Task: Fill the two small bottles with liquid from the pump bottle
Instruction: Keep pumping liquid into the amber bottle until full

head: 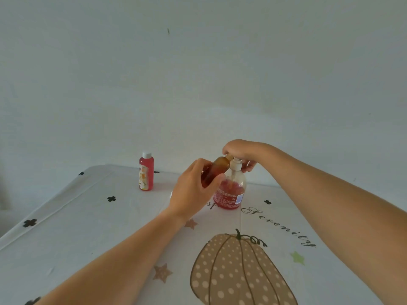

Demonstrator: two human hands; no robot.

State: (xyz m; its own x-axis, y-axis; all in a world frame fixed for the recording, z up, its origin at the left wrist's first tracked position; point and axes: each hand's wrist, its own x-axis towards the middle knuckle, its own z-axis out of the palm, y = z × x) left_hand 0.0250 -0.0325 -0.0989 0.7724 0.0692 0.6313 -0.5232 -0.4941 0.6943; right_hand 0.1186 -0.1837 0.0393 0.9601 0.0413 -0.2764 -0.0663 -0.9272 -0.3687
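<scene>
Amber bottle [217,170] tilted, neck toward pump bottle [231,195]

The pump bottle [231,194] is stood upright near the far edge of the tabletop [88,227], about midway along it. Its clear body is part-filled with red liquid, a red label is carried low on it, and its white pump head is gripped from above by the right hand [241,150]. The amber small bottle [217,170] is held tilted in the left hand [193,190], its neck raised beside the pump head. The red small bottle [146,172], white-capped, labelled and filled red, is stood upright towards the far left corner, well apart.
</scene>
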